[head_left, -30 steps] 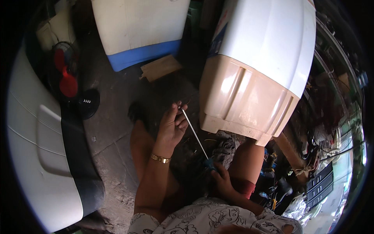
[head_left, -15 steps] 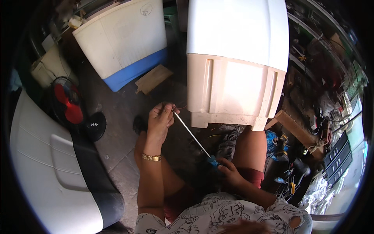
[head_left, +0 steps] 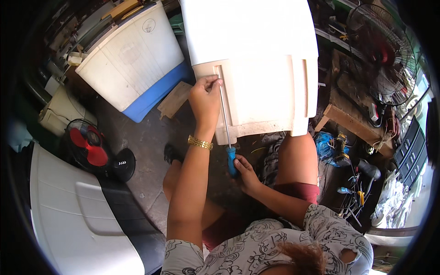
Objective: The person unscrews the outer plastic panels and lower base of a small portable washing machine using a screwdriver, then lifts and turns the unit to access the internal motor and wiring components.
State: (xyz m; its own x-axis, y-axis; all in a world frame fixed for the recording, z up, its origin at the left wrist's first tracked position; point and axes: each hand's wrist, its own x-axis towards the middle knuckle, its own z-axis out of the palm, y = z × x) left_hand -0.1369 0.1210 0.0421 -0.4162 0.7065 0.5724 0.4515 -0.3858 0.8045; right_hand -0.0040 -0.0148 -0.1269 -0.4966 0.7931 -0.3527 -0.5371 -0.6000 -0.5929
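The blue-handled screwdriver points up along the lower part of a white-and-beige cabinet, near its left edge. The left hand pinches the shaft's far end; the right hand holds the handle. Beyond that left edge, a wooden board lies beside a white-and-blue tub.

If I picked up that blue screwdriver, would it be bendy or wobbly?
The screwdriver probably won't bend: its shaft is straight and looks like shiny metal. It might tip toward the handle, since that end is much thicker and likely heavier.
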